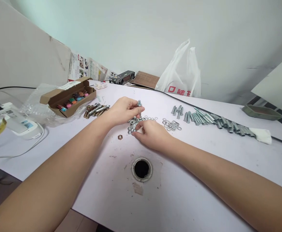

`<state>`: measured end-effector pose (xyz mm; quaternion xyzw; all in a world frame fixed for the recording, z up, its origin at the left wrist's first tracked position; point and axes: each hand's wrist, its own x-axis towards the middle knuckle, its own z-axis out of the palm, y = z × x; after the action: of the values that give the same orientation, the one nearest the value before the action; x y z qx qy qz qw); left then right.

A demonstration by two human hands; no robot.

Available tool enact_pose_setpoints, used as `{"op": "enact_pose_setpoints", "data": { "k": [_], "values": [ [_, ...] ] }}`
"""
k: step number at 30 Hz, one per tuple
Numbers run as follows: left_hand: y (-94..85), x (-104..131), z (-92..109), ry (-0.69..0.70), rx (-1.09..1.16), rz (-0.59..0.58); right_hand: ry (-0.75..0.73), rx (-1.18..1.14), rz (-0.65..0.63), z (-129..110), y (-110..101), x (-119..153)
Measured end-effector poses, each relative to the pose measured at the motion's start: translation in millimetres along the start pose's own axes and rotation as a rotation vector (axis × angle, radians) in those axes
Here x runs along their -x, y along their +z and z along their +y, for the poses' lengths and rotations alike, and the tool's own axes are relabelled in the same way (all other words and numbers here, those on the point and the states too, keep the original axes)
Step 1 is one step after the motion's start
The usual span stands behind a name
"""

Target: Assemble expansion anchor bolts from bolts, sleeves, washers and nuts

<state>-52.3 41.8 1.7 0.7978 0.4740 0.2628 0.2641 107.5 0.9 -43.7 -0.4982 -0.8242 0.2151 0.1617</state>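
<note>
In my left hand (125, 110) a metal bolt (139, 103) stands upright, pinched between thumb and fingers. Just below and to the right, my right hand (150, 132) reaches down to a pile of nuts (131, 127), its thumb and fingertips closed in at the pile. Whether they grip a nut I cannot make out. A single brownish nut (120, 137) lies apart, nearer to me. Flat washers (172, 125) form a small heap to the right of my right hand, and thin rings (152, 118) are scattered behind it.
Grey bolts and sleeves (204, 118) lie in a row at right, before a green tray (262, 112). Darker bolts (96, 110) and an open cardboard box (69, 96) are at left. A white plastic bag (182, 72) stands behind. A round hole (142, 169) pierces the table in front.
</note>
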Motion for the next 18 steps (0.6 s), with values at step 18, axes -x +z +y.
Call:
{"op": "enact_pose_setpoints", "data": {
  "k": [18],
  "values": [
    [45.4,0,-2,0.028,0.11,-0.324,-0.062,-0.348,0.107,34,-62,19]
  ]
}}
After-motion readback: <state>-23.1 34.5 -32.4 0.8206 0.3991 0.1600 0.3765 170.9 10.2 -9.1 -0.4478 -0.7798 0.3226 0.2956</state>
